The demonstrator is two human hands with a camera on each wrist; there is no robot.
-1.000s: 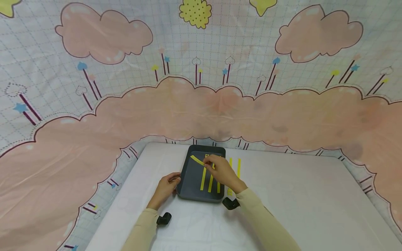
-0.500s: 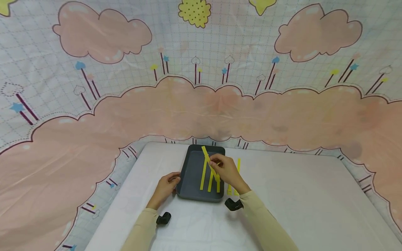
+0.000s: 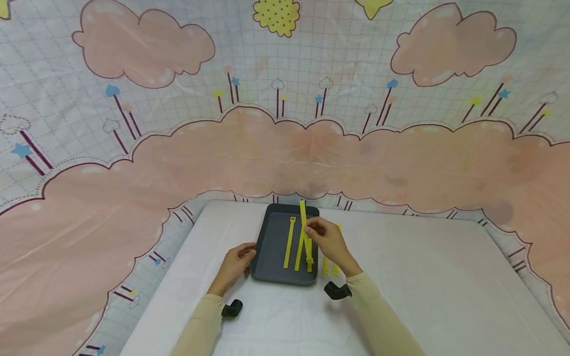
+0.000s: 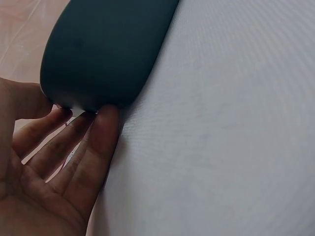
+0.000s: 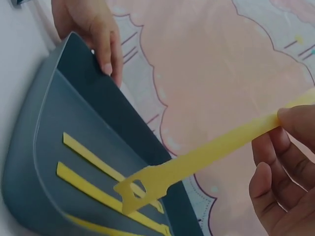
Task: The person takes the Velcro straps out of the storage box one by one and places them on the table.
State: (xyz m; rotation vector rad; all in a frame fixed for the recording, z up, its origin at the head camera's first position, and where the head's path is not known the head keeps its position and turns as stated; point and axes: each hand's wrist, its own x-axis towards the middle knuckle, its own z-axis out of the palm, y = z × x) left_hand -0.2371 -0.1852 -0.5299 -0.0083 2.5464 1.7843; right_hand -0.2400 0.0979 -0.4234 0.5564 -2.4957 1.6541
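Note:
My right hand pinches a yellow slotted cable strap between thumb and fingers, above the right side of a dark grey tray. The slotted head hangs towards me over the straps in the tray, and the other end sticks up past the fingers. Inside the tray lie three yellow straps, side by side and lengthwise; the held one overlaps the right ones in the head view. My left hand holds the tray's left wall, fingertips against it low in the left wrist view.
Two more yellow straps lie on the white table just right of the tray, partly hidden by my right hand. Black wrist cameras sit at both cuffs. A printed cloth backdrop rises behind the table.
My right hand has moved right with the strap, turning it from a leftward slant to nearly upright. It no longer covers the left strap's head. The left hand and tray have stayed put.

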